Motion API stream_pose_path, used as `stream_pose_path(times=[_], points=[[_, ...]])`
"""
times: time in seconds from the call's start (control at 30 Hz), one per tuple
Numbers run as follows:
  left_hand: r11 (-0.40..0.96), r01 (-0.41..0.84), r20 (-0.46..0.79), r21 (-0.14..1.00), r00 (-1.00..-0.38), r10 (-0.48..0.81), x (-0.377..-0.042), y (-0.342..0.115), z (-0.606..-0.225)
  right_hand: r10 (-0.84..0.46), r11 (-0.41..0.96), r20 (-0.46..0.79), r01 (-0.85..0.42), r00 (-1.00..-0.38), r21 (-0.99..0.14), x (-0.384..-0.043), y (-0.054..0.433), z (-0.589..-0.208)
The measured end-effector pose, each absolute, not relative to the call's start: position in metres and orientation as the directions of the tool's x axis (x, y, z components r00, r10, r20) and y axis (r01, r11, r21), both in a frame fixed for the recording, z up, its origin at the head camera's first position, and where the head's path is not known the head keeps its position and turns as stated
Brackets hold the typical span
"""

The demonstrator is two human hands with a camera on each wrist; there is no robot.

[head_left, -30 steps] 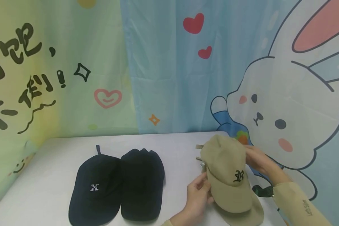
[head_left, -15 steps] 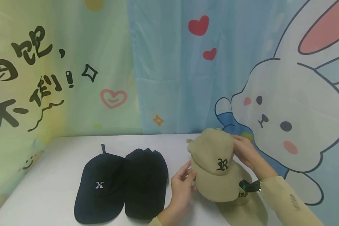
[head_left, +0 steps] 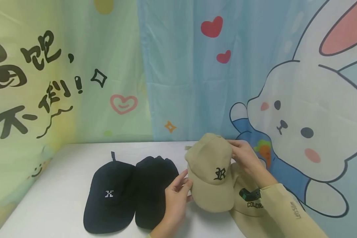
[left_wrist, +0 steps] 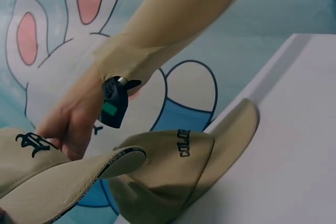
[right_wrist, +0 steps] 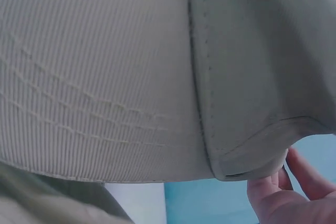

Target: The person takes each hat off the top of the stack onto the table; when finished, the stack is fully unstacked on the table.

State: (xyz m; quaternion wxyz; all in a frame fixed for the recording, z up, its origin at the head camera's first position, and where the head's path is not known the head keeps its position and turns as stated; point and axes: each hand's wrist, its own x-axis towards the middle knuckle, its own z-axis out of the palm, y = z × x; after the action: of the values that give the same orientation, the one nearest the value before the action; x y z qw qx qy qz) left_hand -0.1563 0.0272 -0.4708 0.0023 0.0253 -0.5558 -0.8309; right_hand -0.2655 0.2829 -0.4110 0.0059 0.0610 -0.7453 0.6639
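Both hands hold a beige baseball cap (head_left: 211, 178) with a dark letter R on its front, brim toward me. My left hand (head_left: 177, 198) pinches its left edge, where brim meets crown; only a sliver of that hand shows in the left wrist view. At the far right side of the crown is my right hand (head_left: 247, 157), gripping its edge; thumb and fingers (right_wrist: 286, 198) show in the right wrist view. A second beige cap (left_wrist: 157, 156), lettered "COLOR", rests at the table's right side, partly hidden by my right arm in the head view.
Two dark caps lie side by side on the white table (head_left: 68, 191): one with a small white emblem (head_left: 110, 201), and a plain black one (head_left: 151, 195), partly covered by my left hand. Behind the table hangs a printed curtain (head_left: 178, 66) with a cartoon rabbit.
Both hands have carried the R cap left, off the second beige cap, whose lettering now shows. The head view has turned slightly left. The dark caps stay put.
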Motion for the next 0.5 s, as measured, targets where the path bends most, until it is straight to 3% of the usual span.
stream_pose_path(times=[0.13,0.33,0.5], points=[[-0.394,-0.047,-0.070,0.918,-0.997,-0.044,-0.154,0.021,-0.475,-0.053,0.128,0.139,-0.145,-0.989,-0.981,-0.268,0.274,-0.418],[-0.401,-0.063,-0.089,0.914,-0.995,-0.047,-0.153,0.016,-0.483,0.017,0.218,0.027,-0.022,-0.999,-0.976,-0.265,0.268,-0.429],[-0.390,-0.078,-0.106,0.918,-0.993,-0.051,-0.153,0.013,-0.491,0.046,0.321,0.012,0.004,-0.999,-0.947,-0.264,0.265,-0.438]])
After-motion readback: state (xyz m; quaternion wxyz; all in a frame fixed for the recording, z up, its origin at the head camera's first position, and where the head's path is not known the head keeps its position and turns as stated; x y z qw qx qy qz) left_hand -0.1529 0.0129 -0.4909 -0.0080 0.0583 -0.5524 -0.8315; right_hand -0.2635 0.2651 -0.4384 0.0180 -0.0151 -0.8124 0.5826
